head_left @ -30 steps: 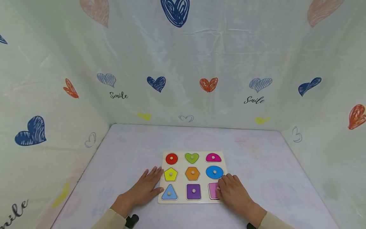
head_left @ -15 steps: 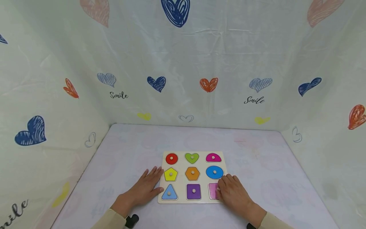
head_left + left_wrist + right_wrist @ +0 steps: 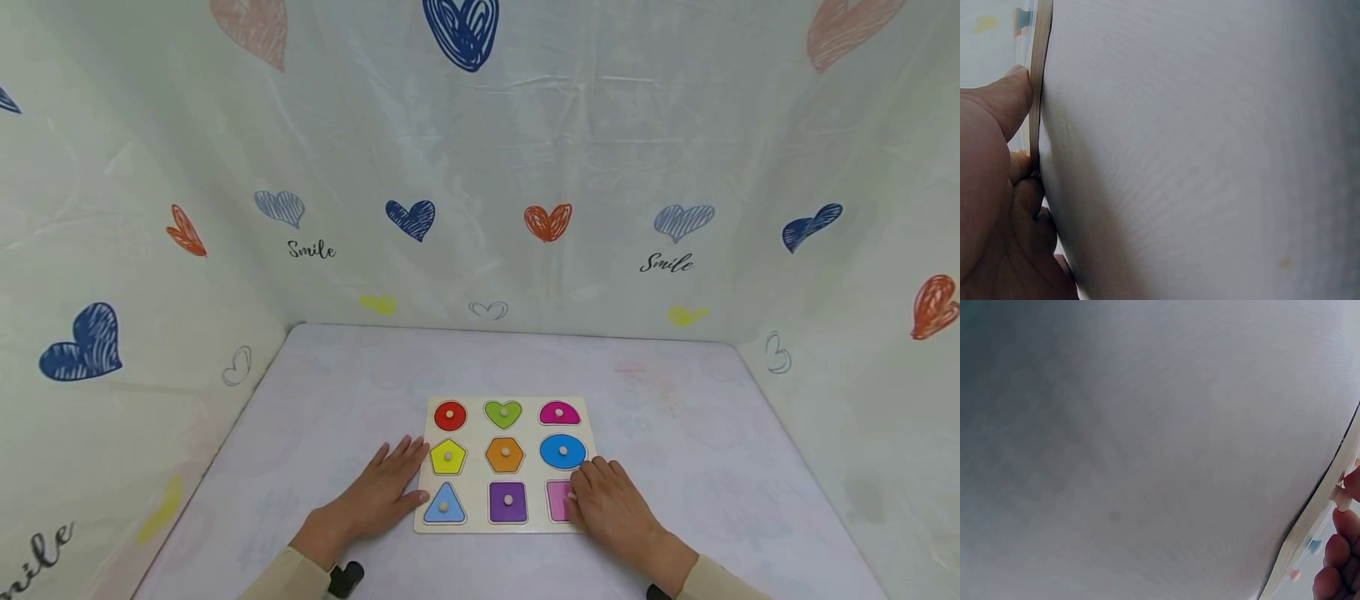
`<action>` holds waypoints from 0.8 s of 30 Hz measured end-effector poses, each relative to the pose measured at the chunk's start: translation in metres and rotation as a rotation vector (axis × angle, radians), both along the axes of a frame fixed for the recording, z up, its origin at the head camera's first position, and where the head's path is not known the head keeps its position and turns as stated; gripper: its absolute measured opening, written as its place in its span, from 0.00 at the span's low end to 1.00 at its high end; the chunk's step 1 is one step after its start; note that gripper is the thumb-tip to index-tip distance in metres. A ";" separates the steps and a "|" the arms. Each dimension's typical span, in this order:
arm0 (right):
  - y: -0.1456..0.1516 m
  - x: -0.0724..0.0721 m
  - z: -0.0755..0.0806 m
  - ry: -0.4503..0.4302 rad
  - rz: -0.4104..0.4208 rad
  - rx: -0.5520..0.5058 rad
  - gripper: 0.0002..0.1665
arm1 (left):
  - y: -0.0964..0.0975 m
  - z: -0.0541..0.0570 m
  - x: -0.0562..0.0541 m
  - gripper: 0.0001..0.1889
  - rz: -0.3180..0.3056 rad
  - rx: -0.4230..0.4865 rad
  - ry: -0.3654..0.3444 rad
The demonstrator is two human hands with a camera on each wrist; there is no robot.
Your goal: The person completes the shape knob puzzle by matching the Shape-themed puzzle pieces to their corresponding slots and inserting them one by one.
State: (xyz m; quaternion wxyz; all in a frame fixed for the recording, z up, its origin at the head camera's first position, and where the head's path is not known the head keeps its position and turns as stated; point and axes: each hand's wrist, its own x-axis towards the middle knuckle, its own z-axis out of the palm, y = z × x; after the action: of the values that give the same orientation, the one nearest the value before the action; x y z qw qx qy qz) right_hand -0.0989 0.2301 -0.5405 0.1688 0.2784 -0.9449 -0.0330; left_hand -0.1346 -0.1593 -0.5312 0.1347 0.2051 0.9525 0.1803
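Note:
A pale wooden shape puzzle board lies flat on the table with colourful knobbed pieces in its recesses. My left hand is spread out flat at its left side, thumb touching the board's edge in the left wrist view. At the near right corner my right hand pinches the knob of a pink puzzle piece between thumb and finger. That piece sits in its recess, its right part hidden under the hand. Close above it is the blue oval piece.
The purple square and light blue triangle fill the near row. Orange hexagon and yellow pentagon lie behind them. A white table surrounds the board, with a heart-printed curtain at the back and sides.

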 end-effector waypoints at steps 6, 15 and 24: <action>-0.001 0.001 0.001 -0.014 -0.001 -0.003 0.18 | 0.000 0.000 0.000 0.42 0.001 0.003 -0.005; -0.005 -0.003 0.004 -0.077 -0.028 0.004 0.17 | -0.001 0.001 -0.002 0.42 0.004 -0.026 0.001; -0.006 -0.002 0.004 -0.094 -0.049 -0.002 0.17 | 0.000 -0.001 -0.003 0.42 0.022 -0.083 0.001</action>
State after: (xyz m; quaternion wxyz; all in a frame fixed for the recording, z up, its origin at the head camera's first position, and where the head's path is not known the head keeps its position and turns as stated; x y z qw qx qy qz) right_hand -0.1006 0.2239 -0.5369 0.1237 0.2564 -0.9583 -0.0231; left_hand -0.1372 -0.1593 -0.5319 0.1406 0.1890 0.9614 0.1420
